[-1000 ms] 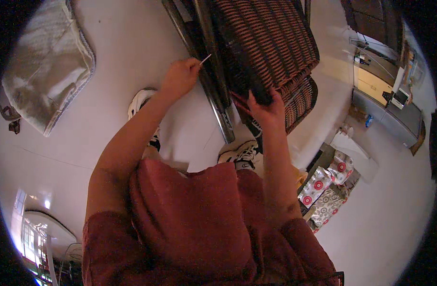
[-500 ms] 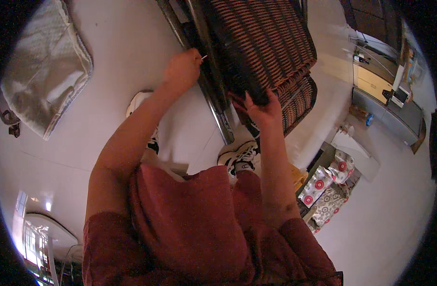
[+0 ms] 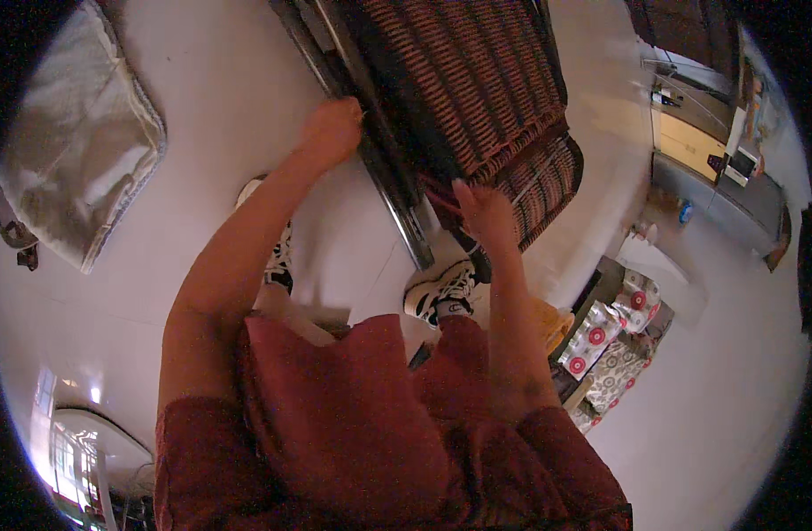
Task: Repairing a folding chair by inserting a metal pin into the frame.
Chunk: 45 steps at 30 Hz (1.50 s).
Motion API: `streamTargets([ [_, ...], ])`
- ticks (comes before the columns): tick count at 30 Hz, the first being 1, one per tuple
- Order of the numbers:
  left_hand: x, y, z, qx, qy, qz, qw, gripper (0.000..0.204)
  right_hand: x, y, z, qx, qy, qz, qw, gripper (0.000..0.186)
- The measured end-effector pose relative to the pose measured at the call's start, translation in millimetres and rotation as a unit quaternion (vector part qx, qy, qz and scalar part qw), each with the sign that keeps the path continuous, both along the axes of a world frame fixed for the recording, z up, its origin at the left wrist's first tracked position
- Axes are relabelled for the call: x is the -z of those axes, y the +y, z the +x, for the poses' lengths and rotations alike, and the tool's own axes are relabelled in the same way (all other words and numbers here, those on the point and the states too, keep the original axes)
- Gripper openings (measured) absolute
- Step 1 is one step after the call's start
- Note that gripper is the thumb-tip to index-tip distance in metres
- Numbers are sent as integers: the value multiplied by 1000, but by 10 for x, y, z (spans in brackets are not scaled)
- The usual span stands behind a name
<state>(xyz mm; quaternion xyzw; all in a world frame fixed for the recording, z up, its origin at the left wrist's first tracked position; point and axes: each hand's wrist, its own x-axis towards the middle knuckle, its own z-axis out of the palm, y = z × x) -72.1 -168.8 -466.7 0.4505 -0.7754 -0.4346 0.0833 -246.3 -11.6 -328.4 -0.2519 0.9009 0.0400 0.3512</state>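
Brown-and-black wicker chair with dark tubular metal frame (image 3: 477, 80), directly ahead: panels appear largely woven; thin reddish strands (image 3: 437, 188) show at the near edge; completion undetermined. Left hand (image 3: 333, 133) extended beside the frame, fingers curled closed, contents unverifiable. Right hand (image 3: 490, 215) at the near edge, thumb raised; remaining fingers hidden, grip cannot be told.

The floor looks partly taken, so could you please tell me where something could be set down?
The floor shows bare between the pale cloth and the left hand, and again right of the patterned cushions. It is crowded by the woven chair, where the right hand and right shoe sit close.
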Motion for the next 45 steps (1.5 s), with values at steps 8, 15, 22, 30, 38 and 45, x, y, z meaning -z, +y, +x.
streamTargets([
  [8,57,-22,37,74,6,-111,991,11,543,-397,734,-296,120,-290,902,36],
  [15,-3,14,32,4,3,-35,999,16,752,-548,855,-242,78,-254,933,55],
  [22,-288,-1,31,-4,11,17,1000,18,533,-658,830,-201,56,-191,959,55],
  [30,-782,212,108,59,94,-59,992,10,88,-373,741,-198,39,-196,959,53],
  [38,-454,412,110,40,61,-1,997,6,380,-239,866,-189,43,-191,962,51],
  [45,-188,407,164,48,32,53,997,11,321,-350,876,-252,-11,-119,960,49],
])
